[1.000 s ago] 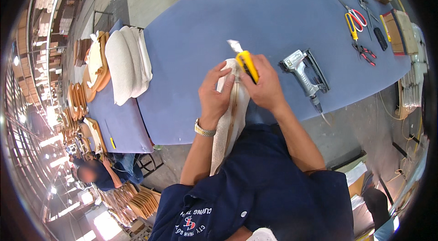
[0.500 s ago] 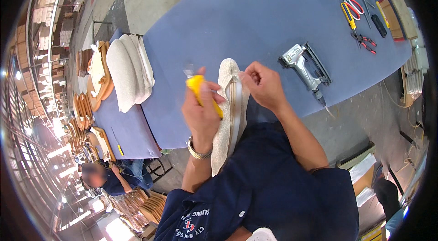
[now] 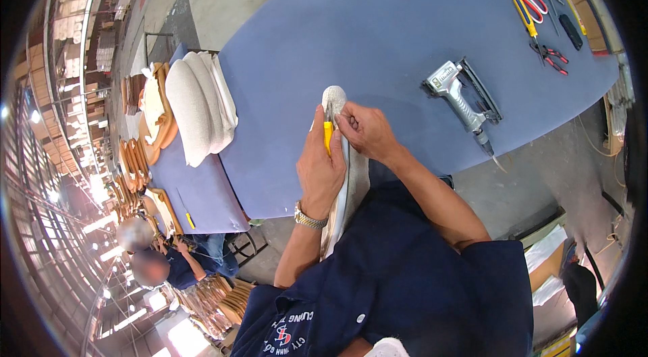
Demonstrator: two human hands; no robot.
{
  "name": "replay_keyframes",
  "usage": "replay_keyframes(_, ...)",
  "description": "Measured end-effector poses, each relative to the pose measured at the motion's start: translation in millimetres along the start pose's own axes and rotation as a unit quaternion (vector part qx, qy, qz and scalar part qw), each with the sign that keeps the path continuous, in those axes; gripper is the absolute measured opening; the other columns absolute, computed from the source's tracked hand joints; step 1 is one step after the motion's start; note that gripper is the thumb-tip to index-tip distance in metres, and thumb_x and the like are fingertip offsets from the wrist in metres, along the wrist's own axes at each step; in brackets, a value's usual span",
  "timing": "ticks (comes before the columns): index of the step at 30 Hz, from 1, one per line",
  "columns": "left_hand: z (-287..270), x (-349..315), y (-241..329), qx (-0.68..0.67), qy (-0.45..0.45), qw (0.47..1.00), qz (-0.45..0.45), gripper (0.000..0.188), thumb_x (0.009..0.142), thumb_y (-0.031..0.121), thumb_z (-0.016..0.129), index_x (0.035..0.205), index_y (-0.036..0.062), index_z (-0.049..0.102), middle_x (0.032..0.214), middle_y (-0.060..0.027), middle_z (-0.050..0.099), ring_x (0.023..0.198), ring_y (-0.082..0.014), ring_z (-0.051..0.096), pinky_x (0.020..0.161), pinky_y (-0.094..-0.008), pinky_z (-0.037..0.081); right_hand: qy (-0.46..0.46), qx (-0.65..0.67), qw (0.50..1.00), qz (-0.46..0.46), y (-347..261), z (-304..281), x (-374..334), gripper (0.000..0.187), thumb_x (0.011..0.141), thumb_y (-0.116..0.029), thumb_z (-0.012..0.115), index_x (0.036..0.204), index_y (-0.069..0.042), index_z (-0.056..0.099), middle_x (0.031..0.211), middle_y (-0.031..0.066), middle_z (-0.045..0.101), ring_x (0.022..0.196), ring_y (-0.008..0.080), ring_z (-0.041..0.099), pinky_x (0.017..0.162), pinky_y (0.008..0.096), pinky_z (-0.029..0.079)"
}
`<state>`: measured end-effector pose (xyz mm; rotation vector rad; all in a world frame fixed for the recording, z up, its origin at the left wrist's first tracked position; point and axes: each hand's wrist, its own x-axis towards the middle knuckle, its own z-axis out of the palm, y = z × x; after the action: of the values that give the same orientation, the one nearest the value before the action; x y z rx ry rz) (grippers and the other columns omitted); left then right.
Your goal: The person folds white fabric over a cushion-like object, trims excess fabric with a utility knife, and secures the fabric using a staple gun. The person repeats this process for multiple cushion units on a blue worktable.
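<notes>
A long, narrow padded piece wrapped in light grey fabric lies across the near table edge, pointing toward my body. A pale strip shows along its middle. My left hand is closed around a yellow-handled tool. The metal tip of that tool points at the piece's far end; its exact kind is hard to make out. Close beside the tip, my right hand pinches at the fabric near the far end. Its fingertips meet there, and what lies between them is too small to tell surely.
A silver staple gun with a hose lies to the right. Beyond it are scissors, pliers and a black case. Folded grey padded pieces stand at the left. Two people work at lower left.
My left hand has brought the yellow-handled tool rightward, from raised beside the piece to its far end. My right hand has shifted slightly left and down, closer to it.
</notes>
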<state>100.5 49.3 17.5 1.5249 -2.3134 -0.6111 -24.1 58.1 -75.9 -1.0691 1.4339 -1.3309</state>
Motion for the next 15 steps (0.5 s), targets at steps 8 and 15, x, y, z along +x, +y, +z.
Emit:
replay_keyframes(8,-28,8,-13,0.062,-0.091,0.994,-0.023,0.052,0.105,0.033,0.054,0.152,0.0111,0.05,0.105,-0.0232,0.073,0.082,-0.0398,0.071,0.073,-0.0467,0.055,-0.003,0.054,0.998,0.019,11,1,9,0.023,0.098,-0.018,0.066,0.084,-0.002,0.057,0.061,0.0108,0.055,0.053,0.0167,0.051,0.053,0.0362,0.043)
replay_keyframes(15,-27,18,-8,0.152,-0.117,0.981,-0.016,0.052,0.106,0.037,0.052,0.153,0.0152,0.047,0.076,-0.0163,0.071,0.064,-0.0407,0.067,0.059,-0.0507,0.05,-0.025,0.071,0.997,0.029,17,-1,10,0.024,0.099,-0.018,0.065,0.083,-0.002,0.055,0.062,0.0064,0.05,0.055,0.0117,0.045,0.053,0.0335,0.041)
